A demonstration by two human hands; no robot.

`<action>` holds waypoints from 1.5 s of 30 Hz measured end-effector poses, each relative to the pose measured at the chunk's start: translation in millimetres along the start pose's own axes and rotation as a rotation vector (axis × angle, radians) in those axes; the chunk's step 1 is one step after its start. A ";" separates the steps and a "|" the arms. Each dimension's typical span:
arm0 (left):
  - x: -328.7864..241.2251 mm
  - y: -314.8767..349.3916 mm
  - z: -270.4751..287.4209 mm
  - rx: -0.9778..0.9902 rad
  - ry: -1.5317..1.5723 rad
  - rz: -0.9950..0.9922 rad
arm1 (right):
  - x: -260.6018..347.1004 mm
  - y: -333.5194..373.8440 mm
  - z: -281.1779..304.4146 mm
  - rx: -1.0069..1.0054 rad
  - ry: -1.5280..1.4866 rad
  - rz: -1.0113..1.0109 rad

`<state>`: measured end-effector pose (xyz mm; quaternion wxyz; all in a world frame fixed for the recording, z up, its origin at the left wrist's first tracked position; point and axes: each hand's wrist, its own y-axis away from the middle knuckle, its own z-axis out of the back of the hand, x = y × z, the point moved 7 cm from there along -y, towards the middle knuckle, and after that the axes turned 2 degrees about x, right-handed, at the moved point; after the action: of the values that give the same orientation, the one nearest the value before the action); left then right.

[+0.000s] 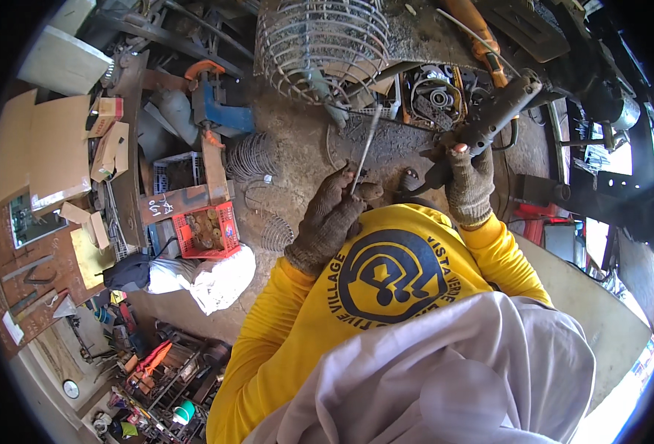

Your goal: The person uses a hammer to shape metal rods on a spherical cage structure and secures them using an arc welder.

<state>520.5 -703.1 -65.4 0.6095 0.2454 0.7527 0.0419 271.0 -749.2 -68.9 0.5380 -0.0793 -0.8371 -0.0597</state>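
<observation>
Both my hands wear brown knit gloves with bare fingertips. My left hand [329, 222], in front of my chest, is closed on a thin straight metal rod [368, 150] that points up and away. My right hand [470, 185] grips a dark metal tube [501, 112] with holes along its side. A dark flat metal piece [438, 173] shows beside the tube's near end; whether they are joined I cannot tell. The tube slants away to the upper right, apart from the rod.
A round wire cage [325, 44] stands at the far side, near an orange-handled tool [482, 44] and a crate of metal parts [434, 96]. Coils of wire [251, 157] lie on the floor to the left, near a red crate [207, 231] and a white sack [223, 280].
</observation>
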 end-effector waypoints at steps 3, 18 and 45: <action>-10.0 -0.7 16.1 -0.025 -0.114 -0.167 | -8.3 12.0 13.1 -0.038 0.172 -0.041; -9.7 -1.0 40.5 -0.115 -0.528 -0.495 | 9.8 19.3 4.3 -0.258 0.409 0.017; -156.7 -70.6 -19.2 -0.389 -1.740 -0.318 | -64.9 -49.8 33.1 0.014 0.209 -0.138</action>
<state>501.4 -826.4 54.4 0.9924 -0.0237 0.0308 -0.1168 258.3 -796.4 -142.4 0.6175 -0.0112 -0.7803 -0.0986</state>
